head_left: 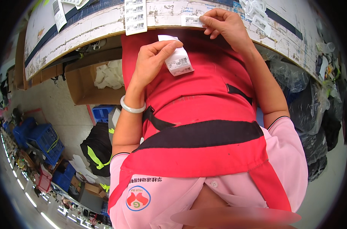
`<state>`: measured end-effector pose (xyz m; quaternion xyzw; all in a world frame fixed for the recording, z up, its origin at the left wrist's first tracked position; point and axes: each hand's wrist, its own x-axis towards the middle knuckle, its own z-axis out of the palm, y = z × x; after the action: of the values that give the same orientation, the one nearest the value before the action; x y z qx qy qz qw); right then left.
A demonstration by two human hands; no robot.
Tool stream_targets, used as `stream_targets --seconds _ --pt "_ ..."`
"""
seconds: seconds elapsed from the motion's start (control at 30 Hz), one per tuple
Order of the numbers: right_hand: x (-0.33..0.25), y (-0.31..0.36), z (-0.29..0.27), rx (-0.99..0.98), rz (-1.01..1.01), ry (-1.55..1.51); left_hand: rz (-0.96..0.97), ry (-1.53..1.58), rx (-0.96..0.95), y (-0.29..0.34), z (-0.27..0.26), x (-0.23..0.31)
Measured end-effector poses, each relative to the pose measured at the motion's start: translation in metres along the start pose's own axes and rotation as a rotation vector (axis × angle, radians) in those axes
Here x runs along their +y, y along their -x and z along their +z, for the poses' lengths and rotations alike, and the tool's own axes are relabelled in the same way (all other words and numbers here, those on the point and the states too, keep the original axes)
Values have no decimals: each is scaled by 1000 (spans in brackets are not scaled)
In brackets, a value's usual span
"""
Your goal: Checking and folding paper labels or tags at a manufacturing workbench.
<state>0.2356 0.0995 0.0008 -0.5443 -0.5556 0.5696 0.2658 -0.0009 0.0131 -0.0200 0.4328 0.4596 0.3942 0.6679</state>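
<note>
Between the thumb and fingers of my left hand point(152, 57) is a short strip of white barcode labels point(179, 64), its lower end hanging over my red apron point(196, 91). My right hand point(228, 29) reaches to the near edge of the worn table point(162, 15). Its thumb and index finger pinch the right end of a single white barcode label point(191, 20), which lies at that edge. A longer strip of barcode labels point(135, 17) rests on the table to the left and overhangs the edge slightly.
Small clear plastic pieces point(259, 17) lie at the table's right, and more white labels point(59, 16) at its far left. Below stands a cardboard box point(80, 84) holding white material. Dark plastic bags point(309, 103) are piled on the right; blue crates point(45, 141) stand on the left.
</note>
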Motion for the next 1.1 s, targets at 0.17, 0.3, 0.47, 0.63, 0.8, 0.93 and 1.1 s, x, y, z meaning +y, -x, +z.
stream_targets --seconds 0.17,0.3,0.47,0.63,0.8,0.93,1.1 --pt "-1 0 2 16 55 -31 -4 14 4 -1 0 -2" --pt "3 -2 2 5 66 -43 2 14 5 -1 1 -4" --pt "2 -2 3 15 73 -36 2 6 0 -2 1 -5" --pt "0 -1 5 33 72 -30 -4 23 -12 -1 3 -4" --pt "1 -2 6 31 69 -29 -2 29 -19 -1 3 -5" --pt "1 -2 7 30 67 -16 0 35 -16 -1 3 -6" --pt "0 -2 8 32 53 17 -7 46 -20 -1 3 -8"
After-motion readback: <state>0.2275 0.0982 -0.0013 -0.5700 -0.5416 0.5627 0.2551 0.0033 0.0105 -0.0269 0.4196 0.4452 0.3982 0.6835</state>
